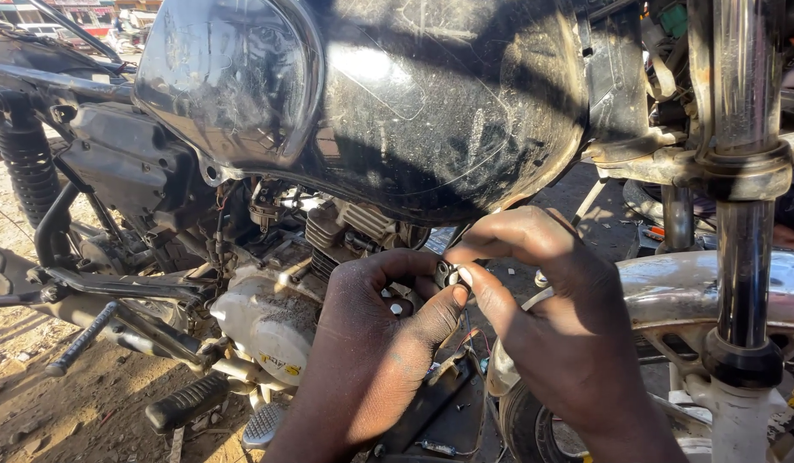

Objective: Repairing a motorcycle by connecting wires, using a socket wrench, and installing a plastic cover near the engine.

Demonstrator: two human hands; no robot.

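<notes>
Both hands' fingers (453, 296) on small metal part (446, 274)

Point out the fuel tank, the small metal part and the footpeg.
fuel tank (388, 94), head view, glossy side panel
small metal part (446, 275), head view, pinched end
footpeg (188, 401), head view, ribbed rubber

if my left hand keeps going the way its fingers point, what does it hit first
Probably the small metal part pinched between both hands. The left hand points up and right, and the right hand fingertips meet it there; the black fuel tank sits beyond.
</notes>
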